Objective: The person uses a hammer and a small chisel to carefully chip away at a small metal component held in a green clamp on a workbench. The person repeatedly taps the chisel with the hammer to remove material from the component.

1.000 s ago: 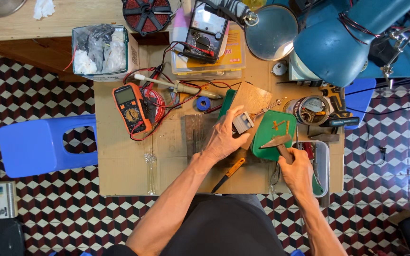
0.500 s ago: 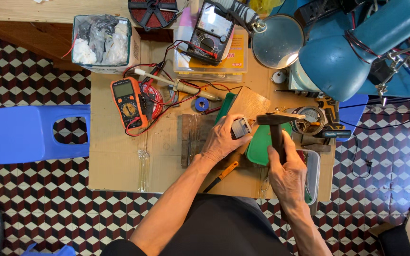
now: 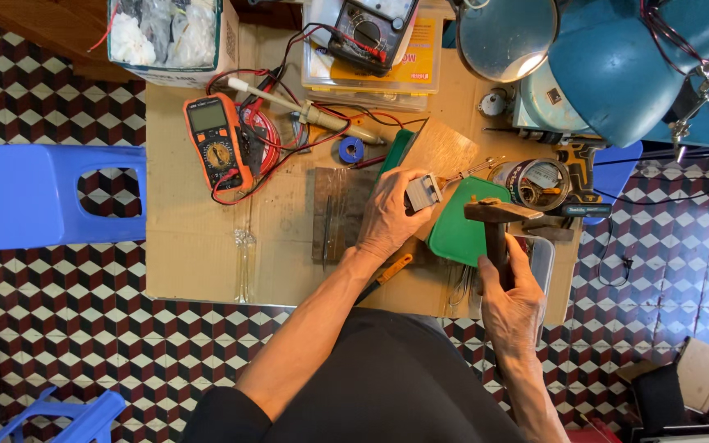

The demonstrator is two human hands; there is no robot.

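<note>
A low table (image 3: 198,262) topped with brown cardboard stands on a checkered tile floor (image 3: 59,328). On it lie an orange multimeter (image 3: 217,141) over a red wire spool (image 3: 260,148), a soldering iron (image 3: 305,111), a blue tape roll (image 3: 350,150), a dark wooden block (image 3: 334,209), a green lid (image 3: 465,230), a tin can (image 3: 535,182), an orange-handled screwdriver (image 3: 387,272) near the front edge, and a box of rags (image 3: 170,37) at the back

left hand (image 3: 387,217): pressing a small grey part (image 3: 423,193) against the wooden block (image 3: 340,212)
right hand (image 3: 512,299): gripping a hammer (image 3: 498,220), head raised over the green lid (image 3: 468,226)
table (image 3: 198,246): orange multimeter (image 3: 217,141), tin (image 3: 537,182)
</note>
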